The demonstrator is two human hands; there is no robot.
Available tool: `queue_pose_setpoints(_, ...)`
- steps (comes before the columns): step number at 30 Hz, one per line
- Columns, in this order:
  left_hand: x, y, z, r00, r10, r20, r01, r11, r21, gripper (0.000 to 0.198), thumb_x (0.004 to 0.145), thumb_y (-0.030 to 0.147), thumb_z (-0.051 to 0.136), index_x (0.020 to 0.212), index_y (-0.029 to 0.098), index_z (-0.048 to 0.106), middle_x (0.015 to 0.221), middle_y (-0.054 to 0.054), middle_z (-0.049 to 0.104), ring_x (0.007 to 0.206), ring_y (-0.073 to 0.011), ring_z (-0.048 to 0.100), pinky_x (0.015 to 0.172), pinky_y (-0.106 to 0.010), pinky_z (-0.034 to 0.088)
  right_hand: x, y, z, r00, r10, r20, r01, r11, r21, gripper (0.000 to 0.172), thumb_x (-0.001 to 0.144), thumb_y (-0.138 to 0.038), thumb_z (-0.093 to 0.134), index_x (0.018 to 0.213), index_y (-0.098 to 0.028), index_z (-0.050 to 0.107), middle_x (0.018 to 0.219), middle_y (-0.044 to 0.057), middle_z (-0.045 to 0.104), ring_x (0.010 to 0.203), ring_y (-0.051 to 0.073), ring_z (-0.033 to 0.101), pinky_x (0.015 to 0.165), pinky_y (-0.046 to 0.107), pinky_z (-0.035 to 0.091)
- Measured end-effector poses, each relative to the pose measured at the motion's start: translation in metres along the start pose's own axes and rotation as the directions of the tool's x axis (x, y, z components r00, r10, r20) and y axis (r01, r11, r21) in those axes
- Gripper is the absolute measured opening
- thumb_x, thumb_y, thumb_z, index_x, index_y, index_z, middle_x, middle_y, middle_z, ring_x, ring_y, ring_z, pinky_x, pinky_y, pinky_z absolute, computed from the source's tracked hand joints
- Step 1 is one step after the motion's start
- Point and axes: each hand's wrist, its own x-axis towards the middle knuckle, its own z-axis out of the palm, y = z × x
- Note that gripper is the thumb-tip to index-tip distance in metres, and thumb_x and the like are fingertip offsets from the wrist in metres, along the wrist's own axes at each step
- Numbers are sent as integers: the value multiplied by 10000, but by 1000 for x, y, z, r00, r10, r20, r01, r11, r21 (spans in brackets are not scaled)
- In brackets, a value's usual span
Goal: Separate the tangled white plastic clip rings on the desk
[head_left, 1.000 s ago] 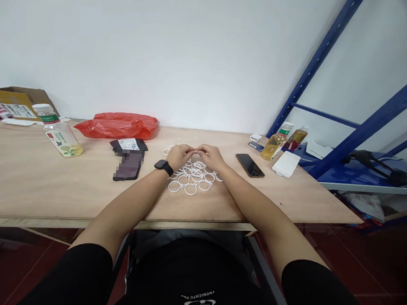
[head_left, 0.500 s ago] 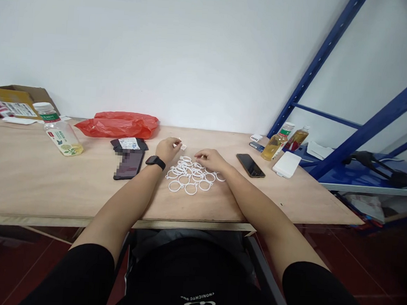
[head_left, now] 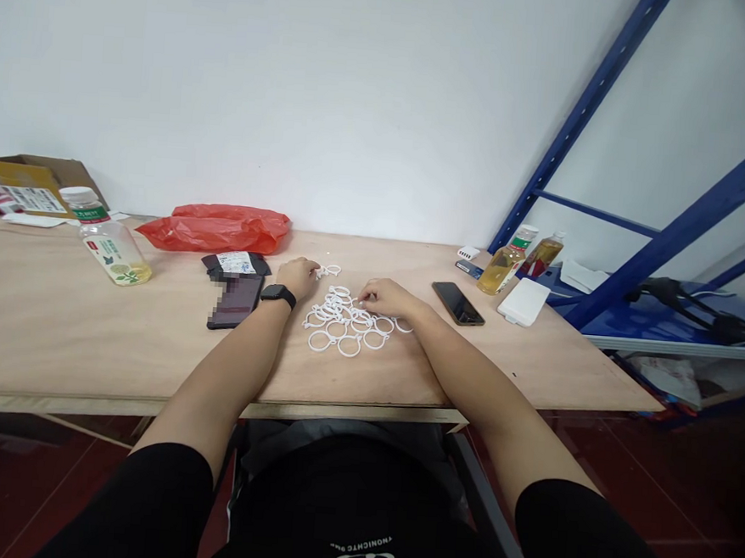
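Observation:
A pile of several white plastic rings (head_left: 350, 345) with small eyelets lies on the wooden table in front of me. Beyond it, a separate white ring (head_left: 331, 270) lies flat, with another small white part by its left end. My left hand (head_left: 299, 277), a black watch on its wrist, rests at that left end, fingers bent together; whether they grip anything is hidden. At the pile's far right edge, my right hand (head_left: 384, 298) has its thumb and fingertips pinched on a white ring (head_left: 361, 304), mostly covered by the fingers.
Left of my arm lie a dark phone (head_left: 235, 303), a black packet (head_left: 237, 263), a red plastic bag (head_left: 216, 228) and a leaning bottle (head_left: 116, 248). To the right are another phone (head_left: 458, 303), a white case (head_left: 524, 301) and a drink bottle (head_left: 506, 263), near a blue rack (head_left: 659, 248).
My left hand has drawn back left and lowered, uncovering more of the separate ring. My right hand has dipped slightly toward the pile, its fingertips now at a ring.

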Motion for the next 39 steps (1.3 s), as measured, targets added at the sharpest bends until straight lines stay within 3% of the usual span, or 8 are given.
queue_pose_setpoints(8,0,14,-5,995,10,-96,-27,983,-181,293,871,301,540,1063,197,736,1023,-86,727,912,-232,650,880,-352,481,3,8,0,996,-9,-86,5,999,-44,107,824,-152,642,868,-172,737,871,41,708,793,146,617,747,255,434)
queue_pose_setpoints(11,-4,36,-11,987,135,-86,-155,941,-301,278,883,338,568,1032,181,743,982,-77,728,803,-191,638,824,-322,494,3,7,-1,984,-12,-179,9,1000,-17,112,861,-165,616,883,-167,726,885,56,702,816,153,610,765,270,435)
queue_pose_setpoints(15,-12,67,-15,944,326,-47,-317,859,-402,264,877,353,608,1022,184,750,948,-62,727,701,-153,615,730,-292,489,4,3,-2,943,13,-333,21,995,97,126,874,-211,615,924,-179,727,890,55,704,813,159,607,761,279,446)
queue_pose_setpoints(18,-15,79,-16,945,320,-70,-320,853,-412,258,904,370,581,970,205,768,895,-56,730,714,-160,620,725,-293,478,5,0,0,906,97,-412,6,971,241,154,869,-282,631,916,-186,741,872,49,720,795,163,622,753,285,466)
queue_pose_setpoints(24,-15,76,-17,961,261,-87,-270,836,-478,239,900,339,583,932,198,774,836,-45,739,708,-155,617,692,-276,466,6,-4,3,898,206,-389,-10,893,449,179,830,-307,654,903,-184,761,873,47,749,789,167,659,741,278,497)
queue_pose_setpoints(39,-12,75,-15,963,234,-135,-270,799,-537,231,876,343,601,813,173,745,782,-39,720,698,-146,607,657,-262,470,9,-7,8,887,203,-416,-31,923,383,201,853,-331,589,915,-182,710,800,28,706,718,149,600,684,268,465)
